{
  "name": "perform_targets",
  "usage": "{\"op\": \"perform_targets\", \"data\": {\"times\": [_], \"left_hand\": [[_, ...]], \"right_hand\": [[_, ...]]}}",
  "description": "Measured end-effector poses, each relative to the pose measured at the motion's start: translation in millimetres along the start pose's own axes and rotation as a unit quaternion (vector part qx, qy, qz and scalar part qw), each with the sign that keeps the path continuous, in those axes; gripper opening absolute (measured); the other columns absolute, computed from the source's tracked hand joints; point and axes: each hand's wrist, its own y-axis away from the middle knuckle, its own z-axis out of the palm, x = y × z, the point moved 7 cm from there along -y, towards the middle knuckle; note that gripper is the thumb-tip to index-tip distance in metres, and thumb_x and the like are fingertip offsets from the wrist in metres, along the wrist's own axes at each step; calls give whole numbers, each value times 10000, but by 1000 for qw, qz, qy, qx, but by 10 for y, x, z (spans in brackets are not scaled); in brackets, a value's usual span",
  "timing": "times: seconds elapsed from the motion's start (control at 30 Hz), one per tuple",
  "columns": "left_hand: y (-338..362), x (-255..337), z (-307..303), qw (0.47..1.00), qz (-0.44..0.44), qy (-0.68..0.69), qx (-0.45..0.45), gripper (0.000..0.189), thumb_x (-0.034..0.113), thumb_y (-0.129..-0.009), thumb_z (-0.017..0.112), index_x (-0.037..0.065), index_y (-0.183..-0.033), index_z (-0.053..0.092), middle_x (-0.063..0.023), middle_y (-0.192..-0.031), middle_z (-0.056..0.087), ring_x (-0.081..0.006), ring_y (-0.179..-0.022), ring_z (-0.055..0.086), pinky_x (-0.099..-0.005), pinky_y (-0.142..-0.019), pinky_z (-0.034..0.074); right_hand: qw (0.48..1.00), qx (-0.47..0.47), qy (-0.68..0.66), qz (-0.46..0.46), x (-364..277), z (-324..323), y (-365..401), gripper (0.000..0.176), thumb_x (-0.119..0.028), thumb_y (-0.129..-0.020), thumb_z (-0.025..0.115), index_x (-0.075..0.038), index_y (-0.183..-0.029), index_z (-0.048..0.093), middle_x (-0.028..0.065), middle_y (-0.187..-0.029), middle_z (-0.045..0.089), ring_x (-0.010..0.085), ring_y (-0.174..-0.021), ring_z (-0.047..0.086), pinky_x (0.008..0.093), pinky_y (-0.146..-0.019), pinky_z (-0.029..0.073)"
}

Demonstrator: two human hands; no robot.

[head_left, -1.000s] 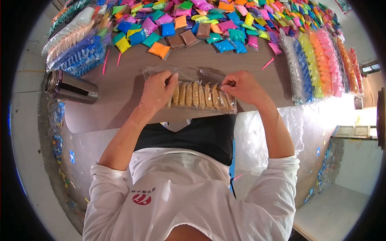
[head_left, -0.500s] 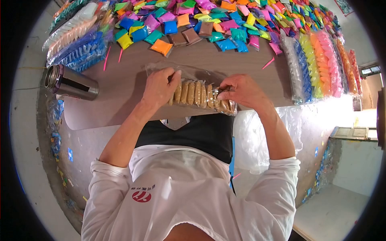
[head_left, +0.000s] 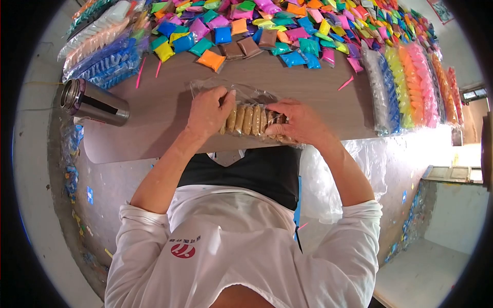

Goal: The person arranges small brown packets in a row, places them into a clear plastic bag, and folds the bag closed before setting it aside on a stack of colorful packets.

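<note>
A clear plastic bag with a row of several tan packets lies at the table's front edge. My left hand is closed on the bag's left end, thumb and fingers pinched together near its upper edge. Over the right part of the row lies my right hand, its thumb and fingers curled round the packets and plastic. The rightmost packets are partly hidden under that hand.
Many coloured packets are heaped along the table's far side. A steel flask lies at the left. Filled bags stand in rows at the left and right. Pink sticks lie near the heap.
My right hand has moved left along the row and now covers more of the packets. My left hand still holds the bag's left end. The whole view has shifted slightly.
</note>
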Motion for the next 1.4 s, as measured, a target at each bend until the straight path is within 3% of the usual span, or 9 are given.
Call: {"op": "perform_targets", "data": {"times": [0.27,0.47,0.67,0.87,0.97,1.07,1.17,1.27,1.4], "left_hand": [[10,-35,19,1000,1,4,5,333,268,-955,633,-13,-783,591,-216,-675,557,-382,-599,529,-443,-583,426],[-4,-16,17,999,-24,-15,-25,342,283,-958,614,1,-766,590,-206,-693,599,-409,-669,600,-470,-620,458],[-31,-9,-33,999,-2,-23,-42,371,306,-992,582,-9,-795,586,-225,-720,599,-443,-703,585,-509,-646,449],[-56,62,-137,998,29,-27,-41,427,330,-1012,557,-38,-795,569,-227,-817,602,-433,-791,585,-498,-702,453],[-144,74,-137,997,46,-24,-52,419,336,-1013,560,-39,-826,559,-203,-807,549,-385,-770,536,-455,-697,433],[-210,94,-47,994,52,-12,-91,409,342,-1008,572,-32,-842,566,-176,-806,529,-338,-765,525,-419,-700,435],[-234,126,11,990,66,-8,-128,402,349,-992,602,-25,-847,580,-152,-837,541,-303,-791,541,-398,-720,450],[-251,111,27,985,60,7,-162,406,363,-970,640,-25,-862,590,-140,-867,545,-283,-810,549,-397,-734,458],[-255,65,99,978,77,34,-190,404,368,-944,676,-22,-871,601,-151,-876,572,-295,-818,562,-422,-745,468]], "right_hand": [[998,-26,13,58,-155,-184,-122,653,-467,-803,777,-18,-1257,640,166,-1106,674,369,-1004,636,422,-856,515],[996,-67,31,-45,-189,112,-380,444,-343,-891,726,-36,-1208,675,158,-1044,689,324,-985,652,408,-844,510],[990,-91,-107,-22,10,185,-623,221,-227,-880,710,-62,-1024,742,157,-953,706,355,-897,666,444,-781,517],[990,-127,-53,8,-139,82,-705,183,-209,-874,699,-87,-1001,749,158,-855,707,350,-827,677,430,-747,521],[987,-149,-66,12,-84,111,-726,185,-199,-936,672,-33,-999,724,93,-755,678,190,-704,639,366,-688,505],[976,-185,-81,79,-164,26,-702,197,-223,-956,663,-36,-963,723,59,-721,658,150,-668,604,348,-650,495],[977,-180,-113,29,37,140,-745,203,-227,-970,648,-38,-948,718,42,-691,641,119,-648,576,331,-626,492],[966,-204,-141,75,4,114,-716,203,-227,-975,639,-37,-971,709,44,-685,639,105,-647,560,325,-622,487],[960,-230,-117,112,-150,38,-719,187,-164,-899,655,-81,-1042,741,107,-803,699,224,-762,643,380,-728,507]]}}
